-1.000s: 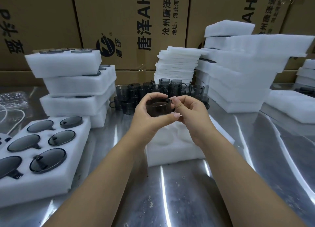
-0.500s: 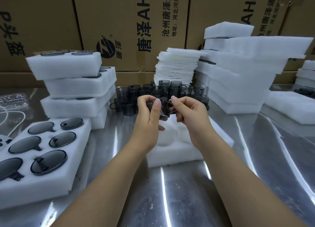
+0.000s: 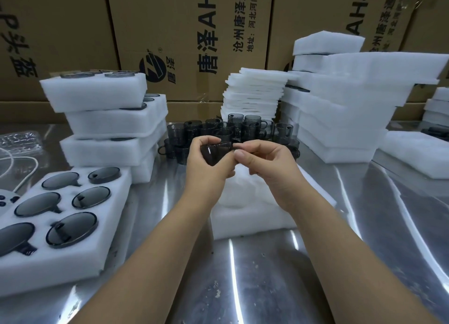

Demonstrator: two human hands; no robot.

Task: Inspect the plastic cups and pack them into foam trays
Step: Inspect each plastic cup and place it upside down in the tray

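Both hands hold one dark smoky plastic cup [image 3: 217, 153] tilted on its side above a white foam tray [image 3: 252, 216] in the middle of the steel table. My left hand [image 3: 206, 168] grips the cup's body from the left. My right hand [image 3: 269, 170] pinches it from the right; my fingers hide its handle. Behind the hands stands a cluster of several more dark cups [image 3: 243, 129]. A filled foam tray [image 3: 60, 216] with dark cups sunk in its round pockets lies at the left front.
A stack of filled foam trays [image 3: 107, 119] rises at the left back. A pile of thin foam sheets [image 3: 255, 92] and tall stacks of foam trays [image 3: 352, 100] stand at the back right, against cardboard boxes [image 3: 189, 31]. A white cable [image 3: 21, 177] lies far left.
The cup has been turned in my hands: from mouth facing me, to on edge, to lying tilted with its side and base showing. Both hands stayed above the middle tray.
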